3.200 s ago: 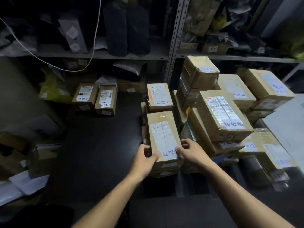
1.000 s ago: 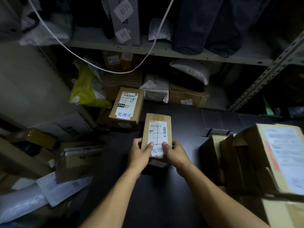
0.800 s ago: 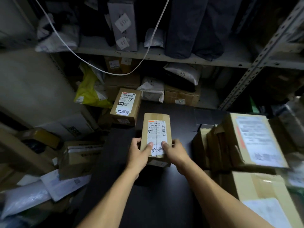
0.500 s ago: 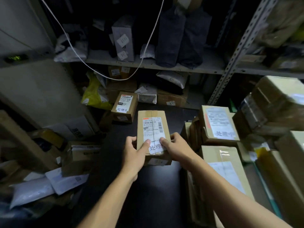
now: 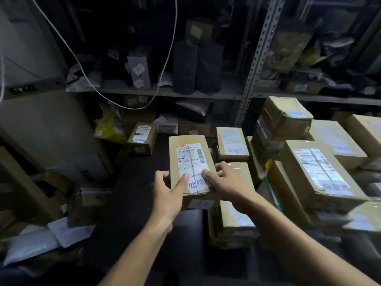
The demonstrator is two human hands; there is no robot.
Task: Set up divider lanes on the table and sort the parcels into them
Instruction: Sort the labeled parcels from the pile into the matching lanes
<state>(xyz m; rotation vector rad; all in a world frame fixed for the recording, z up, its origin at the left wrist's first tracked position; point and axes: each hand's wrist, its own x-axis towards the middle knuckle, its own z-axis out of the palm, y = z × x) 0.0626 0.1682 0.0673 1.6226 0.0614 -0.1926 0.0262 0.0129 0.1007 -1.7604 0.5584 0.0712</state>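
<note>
Both thumbs lie flat on top of the parcel, the left thumb pressing the lower edge of its shipping label and the right thumb on the white sticker, while the rest of each hand's fingers curl round the box's sides, so the left hand and right hand clamp it between them at its near end. The box is held above the dark table, its far end unsupported and the near end taking all the grip. To my eye that is the weak spot: if either thumb slides on the glossy tape, the far end could dip and the box drop onto the table. The stack on the right sits just beside the right hand, and a careless swing could nudge it. The white sticker reads 处理, its last character hidden by the thumb; the label's top line looks like 642 X4M 00 033, though I would not swear to it. A small box far back on the table is marked 处理中, and so is the box behind the right hand. A larger box on the right shows 待处理.
</note>
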